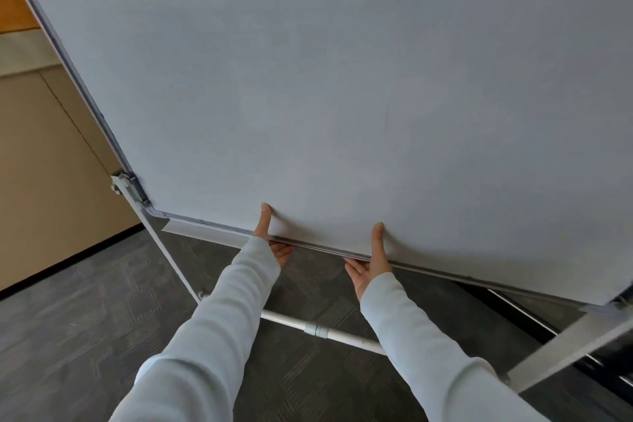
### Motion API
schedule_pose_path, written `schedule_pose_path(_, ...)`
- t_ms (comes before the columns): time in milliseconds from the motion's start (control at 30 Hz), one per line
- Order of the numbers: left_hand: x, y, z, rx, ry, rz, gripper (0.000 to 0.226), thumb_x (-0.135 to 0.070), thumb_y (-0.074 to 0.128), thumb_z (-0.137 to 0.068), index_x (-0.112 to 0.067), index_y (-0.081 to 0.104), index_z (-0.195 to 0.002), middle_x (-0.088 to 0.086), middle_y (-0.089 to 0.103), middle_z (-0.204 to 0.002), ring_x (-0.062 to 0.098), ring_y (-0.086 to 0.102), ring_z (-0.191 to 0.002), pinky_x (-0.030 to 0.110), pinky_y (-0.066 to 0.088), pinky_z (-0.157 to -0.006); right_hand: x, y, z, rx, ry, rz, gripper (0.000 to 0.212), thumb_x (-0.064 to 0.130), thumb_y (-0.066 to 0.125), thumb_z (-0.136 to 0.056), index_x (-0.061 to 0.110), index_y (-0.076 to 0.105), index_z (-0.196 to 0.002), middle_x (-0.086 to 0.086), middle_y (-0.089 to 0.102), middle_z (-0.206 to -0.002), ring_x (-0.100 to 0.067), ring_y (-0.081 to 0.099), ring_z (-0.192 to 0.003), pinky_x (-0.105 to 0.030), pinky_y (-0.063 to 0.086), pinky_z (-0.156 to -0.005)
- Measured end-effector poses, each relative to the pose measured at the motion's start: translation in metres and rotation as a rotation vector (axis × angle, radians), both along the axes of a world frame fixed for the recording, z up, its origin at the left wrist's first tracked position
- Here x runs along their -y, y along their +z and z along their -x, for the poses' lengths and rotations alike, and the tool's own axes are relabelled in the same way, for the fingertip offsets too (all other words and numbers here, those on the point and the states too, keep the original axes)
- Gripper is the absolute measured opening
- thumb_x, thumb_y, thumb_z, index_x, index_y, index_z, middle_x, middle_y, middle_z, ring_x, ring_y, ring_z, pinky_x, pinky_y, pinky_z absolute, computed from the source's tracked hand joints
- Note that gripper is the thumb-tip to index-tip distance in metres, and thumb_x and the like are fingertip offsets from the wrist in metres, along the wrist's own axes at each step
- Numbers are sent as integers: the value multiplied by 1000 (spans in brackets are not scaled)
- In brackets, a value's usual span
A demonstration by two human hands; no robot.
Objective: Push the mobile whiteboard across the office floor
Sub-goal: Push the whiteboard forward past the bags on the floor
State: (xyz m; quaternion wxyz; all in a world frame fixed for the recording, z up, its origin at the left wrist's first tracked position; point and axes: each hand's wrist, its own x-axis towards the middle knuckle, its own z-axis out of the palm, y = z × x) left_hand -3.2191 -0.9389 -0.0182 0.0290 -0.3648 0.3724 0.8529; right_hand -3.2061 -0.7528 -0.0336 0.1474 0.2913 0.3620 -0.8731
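Dark grey patterned carpet (85, 319), tan wall (41, 181) w/ black baseboard (68, 260) at left

The floor (85, 336) is covered with dark grey carpet tiles that have a fine line pattern. The white stand of the whiteboard (308, 327) rests on it, with a low crossbar just above the carpet. At the left, the carpet meets a beige wall (41, 181) with a black baseboard.
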Motion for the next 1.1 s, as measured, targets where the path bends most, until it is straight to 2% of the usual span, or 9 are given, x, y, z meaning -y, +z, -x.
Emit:
schedule_pose_path(100,32,1,12,5,42,7,118,-70,69,-60,-2,21,-144,21,39,-144,35,42,-130,43,36,-108,35,1,18,10,30,28,124,68,76,-42,13,33,-143,-15,45,-142,-29,49,-128,-37,35,-111)
schedule_pose_path(200,60,3,19,6,71,11,108,-68,68,-63,-1,30,-139,21,47,-136,35,50,-122,42,42,-98,64,0,34,-3,42,10,107,65,74,-58,10,35,-141,-14,45,-141,-30,52,-122,-38,38,-109)
schedule_pose_path(267,84,1,26,12,102,2,109,-69,69,-61,-1,31,-138,21,49,-134,35,52,-119,42,45,-95,86,-1,45,-14,63,5,107,64,74,-58,10,34,-141,-13,45,-140,-29,55,-113,-38,40,-107)
schedule_pose_path(333,105,0,31,17,128,15,113,-71,70,-57,-2,32,-138,22,50,-132,35,53,-118,44,45,-99,108,-2,54,-21,90,0,114,65,75,-50,10,35,-141,-12,44,-140,-28,56,-109,-37,41,-107)
schedule_pose_path(433,140,-1,41,23,151,14,133,-74,76,-37,-1,31,-139,22,52,-130,35,56,-114,46,44,-100,142,-3,70,-30,118,-13,116,68,75,-45,11,37,-140,-11,45,-138,-28,56,-111,-36,42,-105)
schedule_pose_path(600,208,5,51,29,203,10,110,-69,67,-64,-3,25,-142,23,46,-137,35,51,-120,43,44,-90,213,-5,92,-39,182,-25,115,70,76,-43,14,42,-138,-10,49,-135,-27,58,-109,-35,43,-104)
schedule_pose_path(733,261,5,55,29,224,10,114,-70,68,-61,-2,26,-141,23,47,-136,34,51,-121,43,41,-101,268,-2,105,-39,216,-32,118,71,75,-41,15,41,-139,-11,48,-136,-28,59,-108,-36,43,-104)
schedule_pose_path(1000,367,4,51,19,291,-14,113,-68,70,-60,-2,26,-141,23,47,-136,35,51,-121,44,39,-105,376,1,117,-36,285,-50,113,72,73,-47,14,41,-139,-12,48,-136,-28,59,-108,-39,41,-107)
schedule_pose_path(1100,404,1,48,12,313,-24,118,-69,72,-53,-2,29,-140,21,49,-135,35,52,-120,45,41,-103,413,0,120,-38,326,-50,108,71,72,-54,14,40,-140,-12,47,-138,-28,59,-109,-39,39,-108)
